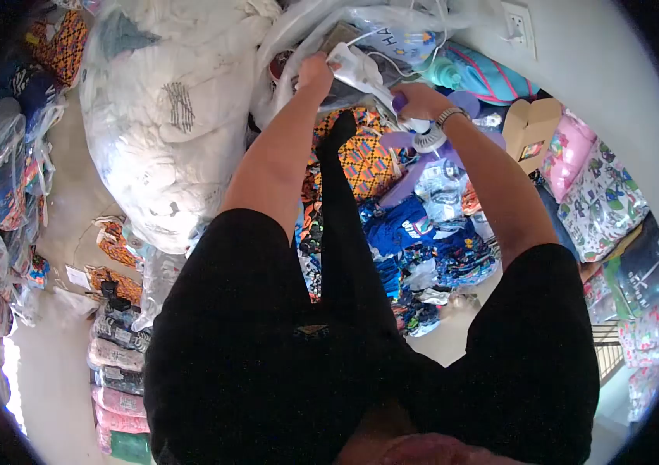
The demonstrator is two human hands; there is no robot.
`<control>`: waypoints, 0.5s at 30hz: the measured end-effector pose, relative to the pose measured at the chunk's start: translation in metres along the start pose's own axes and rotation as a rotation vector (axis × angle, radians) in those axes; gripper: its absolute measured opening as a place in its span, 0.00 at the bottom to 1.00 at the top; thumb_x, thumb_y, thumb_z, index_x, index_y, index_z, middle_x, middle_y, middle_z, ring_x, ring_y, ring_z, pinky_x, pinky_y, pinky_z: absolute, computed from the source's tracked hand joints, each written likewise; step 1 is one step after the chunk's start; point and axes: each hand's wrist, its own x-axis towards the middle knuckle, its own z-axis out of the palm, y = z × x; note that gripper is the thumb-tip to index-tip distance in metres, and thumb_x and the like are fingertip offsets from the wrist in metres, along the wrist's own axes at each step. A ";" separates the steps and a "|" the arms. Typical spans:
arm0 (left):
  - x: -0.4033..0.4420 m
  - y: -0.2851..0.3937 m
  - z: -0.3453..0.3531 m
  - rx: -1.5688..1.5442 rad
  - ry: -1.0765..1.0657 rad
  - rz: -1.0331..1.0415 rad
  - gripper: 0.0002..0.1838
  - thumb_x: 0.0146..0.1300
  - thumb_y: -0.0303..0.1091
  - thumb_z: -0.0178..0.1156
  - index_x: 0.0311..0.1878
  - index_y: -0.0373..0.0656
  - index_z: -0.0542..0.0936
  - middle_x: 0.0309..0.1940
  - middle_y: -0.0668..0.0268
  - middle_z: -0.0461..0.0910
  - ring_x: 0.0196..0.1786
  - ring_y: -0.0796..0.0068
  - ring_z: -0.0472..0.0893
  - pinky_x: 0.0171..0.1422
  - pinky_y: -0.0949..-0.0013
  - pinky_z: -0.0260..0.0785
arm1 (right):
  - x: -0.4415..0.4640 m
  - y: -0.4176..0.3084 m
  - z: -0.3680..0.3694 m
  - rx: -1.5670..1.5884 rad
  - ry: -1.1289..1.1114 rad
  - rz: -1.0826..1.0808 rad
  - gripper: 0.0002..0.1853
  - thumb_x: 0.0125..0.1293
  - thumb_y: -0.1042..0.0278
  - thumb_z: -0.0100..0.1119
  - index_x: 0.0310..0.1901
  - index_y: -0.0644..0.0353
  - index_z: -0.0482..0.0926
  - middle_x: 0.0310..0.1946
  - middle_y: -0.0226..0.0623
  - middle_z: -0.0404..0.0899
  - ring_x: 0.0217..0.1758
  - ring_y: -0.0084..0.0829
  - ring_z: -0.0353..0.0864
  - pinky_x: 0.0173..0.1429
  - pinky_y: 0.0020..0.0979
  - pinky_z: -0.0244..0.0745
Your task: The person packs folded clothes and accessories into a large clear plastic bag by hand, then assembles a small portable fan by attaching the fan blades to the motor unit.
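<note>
My left hand point(315, 75) is at the upper middle, its fingers closed at the edge of clear plastic and beside a white item point(358, 70); what they grip is too small to tell. To its right, my right hand point(422, 101) is wrapped round a purple and white fan point(428, 141), near the lower end of the white item. Purple blades spread around the fan's white centre. A thin white cable runs above both hands. Orange patterned fabric point(364, 159) lies below them, with a black sock-like shape across it.
A large plastic bag of white cloth point(166, 116) bulges at left. Blue folded clothes point(407, 226) lie in the middle. An open cardboard box point(529, 132), a pink package point(568, 153) and a wall socket point(520, 29) are at right. Packed bundles point(120, 356) are stacked lower left.
</note>
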 end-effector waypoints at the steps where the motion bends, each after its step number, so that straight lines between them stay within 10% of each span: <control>1: 0.002 0.001 0.000 0.000 0.011 0.002 0.19 0.49 0.44 0.61 0.30 0.34 0.75 0.29 0.44 0.76 0.37 0.48 0.76 0.41 0.54 0.66 | 0.001 -0.001 -0.003 -0.007 0.006 -0.006 0.34 0.33 0.66 0.63 0.49 0.62 0.69 0.39 0.48 0.75 0.46 0.43 0.74 0.49 0.34 0.68; 15: -0.008 -0.024 -0.081 0.063 0.126 -0.134 0.14 0.51 0.28 0.48 0.43 0.42 0.74 0.35 0.48 0.75 0.41 0.53 0.75 0.47 0.58 0.67 | 0.006 -0.014 0.055 -0.208 0.062 -0.033 0.34 0.39 0.68 0.60 0.53 0.62 0.62 0.33 0.55 0.76 0.40 0.49 0.76 0.45 0.44 0.71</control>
